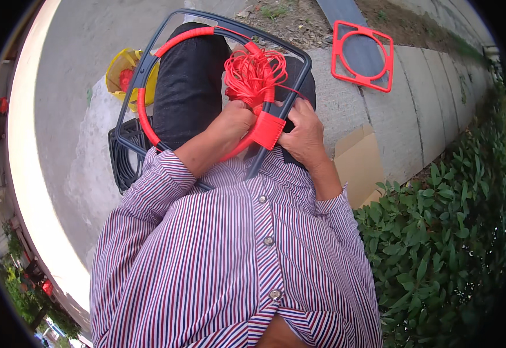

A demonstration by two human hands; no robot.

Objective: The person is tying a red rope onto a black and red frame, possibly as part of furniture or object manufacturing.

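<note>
Across my lap rests a dark grey plastic frame [158, 45], squarish with a round ring inside. Red cord wrapping [184, 36] covers stretches of the ring, and a wide red band [268, 130] binds ring and frame at the near right. My left hand [236, 123] is closed at the lower end of a loose bundle of red cord [250, 74], beside that band. On the band's other side, my right hand [305, 134] has its fingers closed around the frame's right edge. Its fingertips are partly hidden behind the frame.
A yellow container [113, 81] with something red inside stands left of my knees. Beside my left thigh is a dark frame [126, 168], partly hidden. A red frame with a round opening [338, 65] lies ahead right, near cardboard [360, 162]. Leafy bushes [432, 232] border the right.
</note>
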